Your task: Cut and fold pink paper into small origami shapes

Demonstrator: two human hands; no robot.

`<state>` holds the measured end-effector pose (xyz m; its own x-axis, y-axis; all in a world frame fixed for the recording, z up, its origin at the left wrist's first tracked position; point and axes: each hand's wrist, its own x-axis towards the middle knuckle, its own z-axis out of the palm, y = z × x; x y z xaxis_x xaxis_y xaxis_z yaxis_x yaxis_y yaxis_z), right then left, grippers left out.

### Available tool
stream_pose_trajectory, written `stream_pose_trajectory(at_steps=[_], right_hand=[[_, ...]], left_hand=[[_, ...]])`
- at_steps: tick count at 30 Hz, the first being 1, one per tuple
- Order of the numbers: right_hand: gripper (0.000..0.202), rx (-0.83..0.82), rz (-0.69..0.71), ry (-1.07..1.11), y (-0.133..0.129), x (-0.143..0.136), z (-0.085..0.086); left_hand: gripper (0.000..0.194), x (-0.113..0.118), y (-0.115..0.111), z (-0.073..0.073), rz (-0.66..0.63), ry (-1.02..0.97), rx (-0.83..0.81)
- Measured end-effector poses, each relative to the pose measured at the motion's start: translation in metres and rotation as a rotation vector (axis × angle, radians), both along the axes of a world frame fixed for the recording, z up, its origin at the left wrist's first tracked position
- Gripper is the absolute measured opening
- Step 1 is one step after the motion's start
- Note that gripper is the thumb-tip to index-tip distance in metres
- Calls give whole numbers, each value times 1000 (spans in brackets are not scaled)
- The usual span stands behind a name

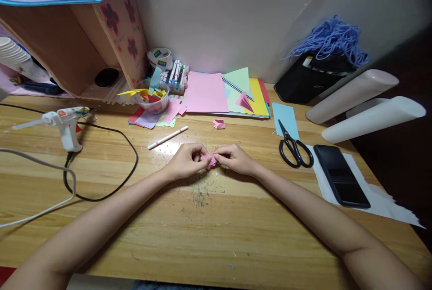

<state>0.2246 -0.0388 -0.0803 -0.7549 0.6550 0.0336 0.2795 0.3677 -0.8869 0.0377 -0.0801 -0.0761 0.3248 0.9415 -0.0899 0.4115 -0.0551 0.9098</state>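
Note:
A small piece of folded pink paper [209, 161] is pinched between both hands, just above the middle of the wooden table. My left hand [186, 160] grips its left side with thumb and fingers. From the right, my right hand [235, 158] holds the other edge the same way. Fingers cover part of the paper, so its full shape is hidden. Just beyond the hands lies another small folded pink paper [219, 124]. A white marker [168, 137] rests on the table past my left hand.
Left: a white glue gun [69, 126] with looping cables. Back: a plastic bowl [153, 105] of paper scraps, markers [177, 74] and stacked coloured paper [206, 92]. Right: black scissors [293, 146] partly over blue paper [285, 117], a phone [340, 175] and white rolls [373, 119].

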Motion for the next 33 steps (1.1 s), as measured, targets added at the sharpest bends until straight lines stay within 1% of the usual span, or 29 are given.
stream_pose_trajectory(at_steps=[7,13,18,22,25,27,29,33], right_hand=[[30,-5,42,-3,0,0,-2],[34,-75,8,24,1,0,-3],[32,-80,26,18,1,1,-2],[28,-99,-13,5,-2,-1,0],[28,-98,-53,29,-3,-2,0],[30,-88,-71,47,-2,-2,-1],[31,-75,-73,51,-2,-1,-3],[27,-65,-98,43,-1,-1,-5]], left_hand=[[24,-1,2,3,-43,-17,-68],[20,0,0,0,5,-52,-62],[21,-1,1,-4,55,-59,-10],[22,-1,3,-3,52,-76,5],[27,1,2,0,67,-9,54],[28,2,1,1,50,39,99],[28,3,0,2,20,38,119],[28,2,1,1,19,-24,83]])
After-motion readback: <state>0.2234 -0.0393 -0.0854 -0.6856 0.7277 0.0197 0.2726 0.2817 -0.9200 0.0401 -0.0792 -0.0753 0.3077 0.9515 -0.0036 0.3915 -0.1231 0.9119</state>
